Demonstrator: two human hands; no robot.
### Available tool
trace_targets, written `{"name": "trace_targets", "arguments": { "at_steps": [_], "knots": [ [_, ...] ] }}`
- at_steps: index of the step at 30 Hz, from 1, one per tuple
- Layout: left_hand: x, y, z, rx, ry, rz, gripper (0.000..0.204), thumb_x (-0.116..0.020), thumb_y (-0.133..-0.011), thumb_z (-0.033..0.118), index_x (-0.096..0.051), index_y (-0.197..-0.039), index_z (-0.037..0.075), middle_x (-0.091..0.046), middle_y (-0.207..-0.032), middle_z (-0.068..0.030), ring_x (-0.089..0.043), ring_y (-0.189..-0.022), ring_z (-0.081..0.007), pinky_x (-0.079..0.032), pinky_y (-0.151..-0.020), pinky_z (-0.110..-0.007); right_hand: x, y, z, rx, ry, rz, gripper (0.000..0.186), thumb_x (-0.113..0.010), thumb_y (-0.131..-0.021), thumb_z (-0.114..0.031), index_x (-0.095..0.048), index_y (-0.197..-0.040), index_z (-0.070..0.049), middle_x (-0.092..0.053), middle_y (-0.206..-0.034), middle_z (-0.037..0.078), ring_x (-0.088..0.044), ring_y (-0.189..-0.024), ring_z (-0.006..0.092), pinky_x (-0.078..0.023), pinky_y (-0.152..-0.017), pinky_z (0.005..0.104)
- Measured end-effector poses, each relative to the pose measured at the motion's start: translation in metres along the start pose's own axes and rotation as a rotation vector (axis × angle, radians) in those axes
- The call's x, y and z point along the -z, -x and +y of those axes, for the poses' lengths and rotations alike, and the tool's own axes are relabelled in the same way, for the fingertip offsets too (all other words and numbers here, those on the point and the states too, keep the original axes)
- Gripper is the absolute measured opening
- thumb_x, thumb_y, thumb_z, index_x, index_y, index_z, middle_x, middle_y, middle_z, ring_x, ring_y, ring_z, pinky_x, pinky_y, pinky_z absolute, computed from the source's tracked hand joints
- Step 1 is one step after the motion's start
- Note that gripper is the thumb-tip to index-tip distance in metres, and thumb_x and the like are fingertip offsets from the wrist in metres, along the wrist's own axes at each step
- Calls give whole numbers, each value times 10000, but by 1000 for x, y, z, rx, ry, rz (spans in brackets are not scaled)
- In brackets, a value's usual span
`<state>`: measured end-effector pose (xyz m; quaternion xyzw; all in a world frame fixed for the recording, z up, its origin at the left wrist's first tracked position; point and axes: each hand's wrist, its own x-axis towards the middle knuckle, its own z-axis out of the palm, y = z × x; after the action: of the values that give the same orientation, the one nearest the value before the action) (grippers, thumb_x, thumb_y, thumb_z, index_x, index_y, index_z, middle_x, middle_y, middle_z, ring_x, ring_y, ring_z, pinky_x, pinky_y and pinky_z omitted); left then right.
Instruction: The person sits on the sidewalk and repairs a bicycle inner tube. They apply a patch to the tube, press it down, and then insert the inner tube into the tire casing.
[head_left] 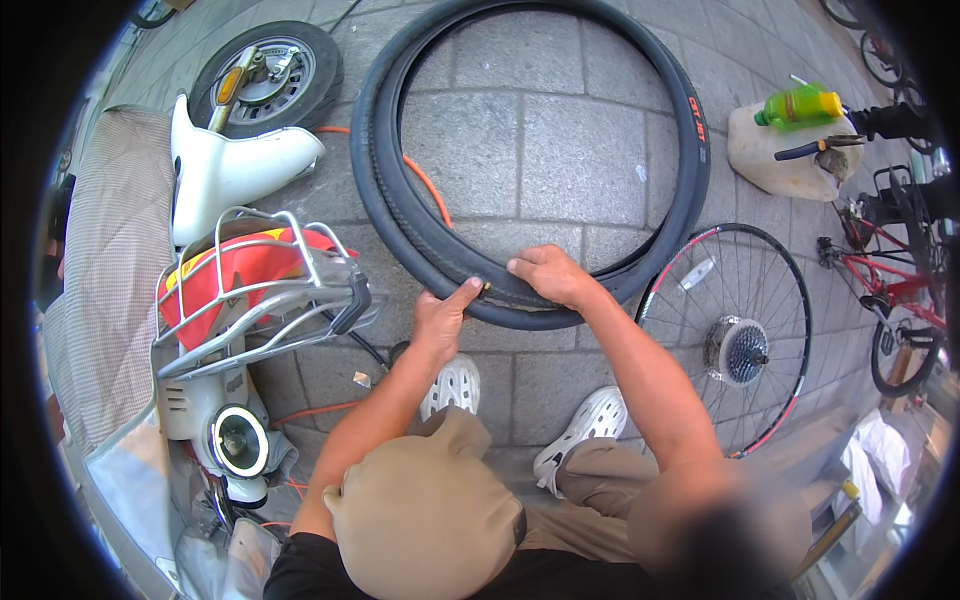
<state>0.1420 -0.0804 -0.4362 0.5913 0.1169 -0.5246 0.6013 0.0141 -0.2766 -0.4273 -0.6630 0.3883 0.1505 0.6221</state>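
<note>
A black bicycle tire (690, 180) with orange lettering on its sidewall is held up in front of me. A black inner tube (384, 165) appears to run along inside it at the left; the two are hard to tell apart in places. My left hand (440, 318) grips the near-left rim, thumb on top beside a small brass-coloured valve (487, 287), its other fingers mostly hidden beneath. My right hand (552, 276) is closed over the near edge just right of the valve, its fingertips partly hidden.
A spoked wheel (808, 330) with a cassette lies at right. Beyond it, a whitish plastic container (750, 150) bears a green bottle (800, 108) and pliers (815, 148). At left are a white scooter with a wire basket (250, 315) and a small wheel (320, 75). An orange hose (430, 185) crosses the paving.
</note>
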Motion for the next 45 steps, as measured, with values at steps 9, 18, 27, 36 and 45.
{"name": "trace_targets", "arguments": {
  "at_steps": [9, 18, 27, 36, 45],
  "knots": [
    [1, 1, -1, -45, 1, -14, 348, -837, -952, 82, -666, -1251, 34, -739, -1161, -62, -717, -1038, -187, -594, -934, -397, 3, -3, 1, -57, -25, -43, 374, -660, -1013, -319, -789, -1113, 17, -780, -962, 185, -712, -904, 254, -546, -859, 408],
    [4, 2, -5, -35, 21, -11, 355, -840, -955, 120, -664, -1253, 40, -739, -1150, -65, -711, -1048, -186, -575, -930, -403, 2, 0, 0, 11, 17, -32, 336, -671, -1013, -302, -794, -1112, -5, -777, -968, 147, -715, -895, 236, -556, -845, 394],
    [-13, 8, 9, 212, -56, 121, 462, -891, -918, 298, -662, -1243, 62, -748, -1131, -100, -723, -1057, -250, -545, -956, -534, 0, 38, -5, 257, 622, 62, 274, -661, -895, -175, -735, -1122, -40, -759, -1042, 232, -723, -1005, 441, -567, -893, 528],
    [-46, -3, 13, 342, -72, 251, 431, -854, -926, 208, -636, -1243, 14, -728, -1164, -139, -716, -1129, -304, -562, -1012, -584, -21, 57, 11, 449, 649, 172, 194, -676, -900, -214, -719, -958, -35, -758, -960, 195, -744, -914, 397, -580, -819, 525],
    [-17, 13, -22, 122, 292, 124, 349, -758, -931, -11, -626, -1252, 20, -700, -1199, -91, -693, -1137, -255, -567, -1044, -508, 54, 101, 31, 407, 995, 11, 293, -775, -885, -327, -702, -961, -54, -728, -945, 139, -711, -967, 353, -520, -910, 463]
  ]
}}
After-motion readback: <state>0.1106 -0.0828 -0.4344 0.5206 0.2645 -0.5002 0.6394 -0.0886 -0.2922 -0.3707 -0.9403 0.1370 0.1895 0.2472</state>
